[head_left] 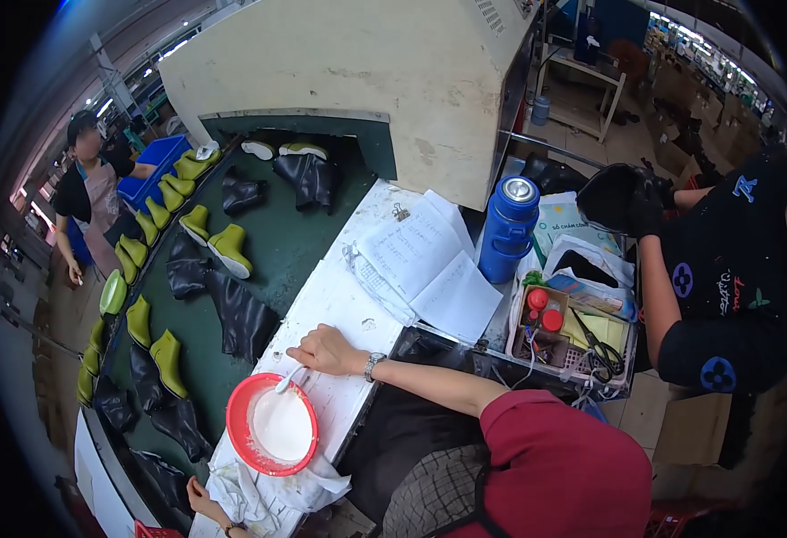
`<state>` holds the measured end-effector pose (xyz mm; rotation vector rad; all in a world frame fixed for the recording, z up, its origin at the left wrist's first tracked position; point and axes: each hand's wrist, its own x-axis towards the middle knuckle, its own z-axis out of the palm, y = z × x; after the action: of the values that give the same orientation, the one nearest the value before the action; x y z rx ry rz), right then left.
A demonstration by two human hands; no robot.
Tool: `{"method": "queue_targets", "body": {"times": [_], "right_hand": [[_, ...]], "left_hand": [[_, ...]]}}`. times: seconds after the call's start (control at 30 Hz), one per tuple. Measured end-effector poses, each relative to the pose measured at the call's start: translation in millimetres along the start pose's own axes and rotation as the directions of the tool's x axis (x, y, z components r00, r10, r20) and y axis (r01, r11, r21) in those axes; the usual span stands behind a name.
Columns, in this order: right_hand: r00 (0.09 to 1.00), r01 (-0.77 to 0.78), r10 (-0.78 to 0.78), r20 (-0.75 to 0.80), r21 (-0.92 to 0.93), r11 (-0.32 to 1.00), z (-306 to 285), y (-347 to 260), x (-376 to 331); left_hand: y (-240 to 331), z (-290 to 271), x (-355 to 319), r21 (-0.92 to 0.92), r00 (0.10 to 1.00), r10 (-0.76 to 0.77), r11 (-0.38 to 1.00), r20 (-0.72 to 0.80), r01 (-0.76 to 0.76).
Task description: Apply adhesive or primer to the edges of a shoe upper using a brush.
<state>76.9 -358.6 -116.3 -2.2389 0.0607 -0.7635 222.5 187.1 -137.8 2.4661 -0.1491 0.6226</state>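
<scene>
R hand (323, 350) curled round handle of white tool (284, 384), tool's head over rim of red bowl (234, 421) w/ white paste (284, 429), btwn both hands. L hand (207, 504) part cut off, nr white cloth (239, 502); can't tell its grip or how open. Blk boots (243, 314) past R hand.

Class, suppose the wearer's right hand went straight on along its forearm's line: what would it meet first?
The right hand would probably meet the black boot shaft on the green belt; its height is unclear, so it might pass above.
</scene>
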Motion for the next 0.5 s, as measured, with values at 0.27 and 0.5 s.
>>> {"method": "queue_targets", "body": {"times": [0.27, 0.5], "right_hand": [[1.000, 0.008, -0.009, 0.015, 0.023, 1.000, -4.9, -6.7, 1.6], [0.998, -0.045, 0.044, 0.041, 0.012, 0.999, -2.0, 4.2, -4.6]], "left_hand": [[-9.8, -9.4, -3.6, 0.016, 1.000, -0.009, 1.000, 0.030, 0.009], [39.7, -18.2, -11.8, 0.357, 0.956, 0.288, 0.900, -0.060, -0.249]]}}
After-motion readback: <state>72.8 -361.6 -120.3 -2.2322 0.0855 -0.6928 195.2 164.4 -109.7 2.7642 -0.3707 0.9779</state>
